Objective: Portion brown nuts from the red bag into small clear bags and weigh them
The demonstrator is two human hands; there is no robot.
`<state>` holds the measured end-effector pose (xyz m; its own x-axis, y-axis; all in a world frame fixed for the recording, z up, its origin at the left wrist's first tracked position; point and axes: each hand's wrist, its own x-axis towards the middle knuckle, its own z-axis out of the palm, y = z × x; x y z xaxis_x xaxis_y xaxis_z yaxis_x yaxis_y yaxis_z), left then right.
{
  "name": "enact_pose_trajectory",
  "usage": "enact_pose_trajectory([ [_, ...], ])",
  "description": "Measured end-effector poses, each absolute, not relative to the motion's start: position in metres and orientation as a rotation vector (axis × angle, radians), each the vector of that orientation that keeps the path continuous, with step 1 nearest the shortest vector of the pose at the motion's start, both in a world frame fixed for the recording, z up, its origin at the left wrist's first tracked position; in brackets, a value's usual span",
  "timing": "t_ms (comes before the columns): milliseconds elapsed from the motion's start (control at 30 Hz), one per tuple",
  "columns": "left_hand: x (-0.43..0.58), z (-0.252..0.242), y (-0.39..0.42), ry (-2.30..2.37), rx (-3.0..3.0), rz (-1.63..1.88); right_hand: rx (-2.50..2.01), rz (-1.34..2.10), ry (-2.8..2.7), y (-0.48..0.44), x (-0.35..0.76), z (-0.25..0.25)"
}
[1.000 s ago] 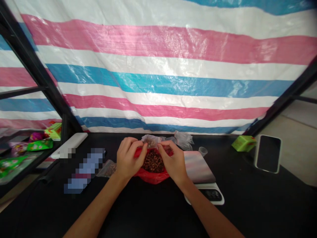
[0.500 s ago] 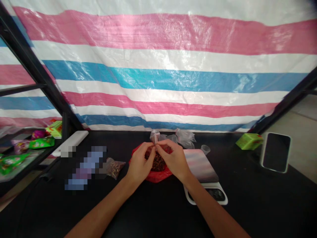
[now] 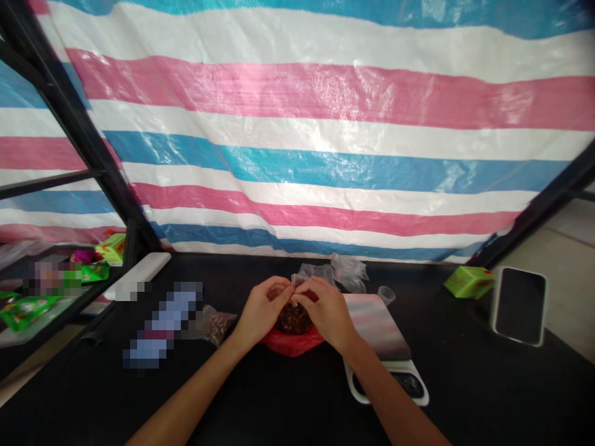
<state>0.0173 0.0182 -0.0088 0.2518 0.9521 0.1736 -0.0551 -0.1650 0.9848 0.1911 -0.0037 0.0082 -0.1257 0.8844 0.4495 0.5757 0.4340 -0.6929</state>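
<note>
Red bag [image 3: 292,347]: In the head camera's view, it sits open on a black table [image 3: 279,406], a heap of small brown pieces [image 3: 294,320] filling its mouth beneath a person's two hands.

Left hand [image 3: 264,311]: Thumb and fingers pinch together over the left side of the red bag, closed on a small clear bag [image 3: 295,280].

Right hand [image 3: 326,310]: Curled in from the right side of the red bag, its fingertips meet those of the left hand and grip the same clear plastic.

Small clear bag: Caught between the two sets of fingertips, above the far part of the red bag; its top shows just beyond the grip, while the fingers hide the rest.

Filled packet [image 3: 217,325]: A clear bag of brown pieces lies left of the red bag, near the left forearm and out of both hands' hold.

Scale [image 3: 379,328]: Just right of the red bag, a metal plate on a white base, partly behind the right forearm.

Crumpled clear bags [image 3: 349,272]: Beyond the red bag and to its right, near a small clear cup [image 3: 386,295].

Green box [image 3: 469,283]: Well to the right of the red bag, next to a phone [image 3: 519,306] with a dark screen.
</note>
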Motion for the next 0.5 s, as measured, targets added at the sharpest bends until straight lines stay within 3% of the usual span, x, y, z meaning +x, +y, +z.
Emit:
enact_pose_trajectory([
  [500,0.007,-0.004,0.021,0.871,1.691,1.014,-1.251,0.35,-2.008,-0.01,0.188,0.017],
])
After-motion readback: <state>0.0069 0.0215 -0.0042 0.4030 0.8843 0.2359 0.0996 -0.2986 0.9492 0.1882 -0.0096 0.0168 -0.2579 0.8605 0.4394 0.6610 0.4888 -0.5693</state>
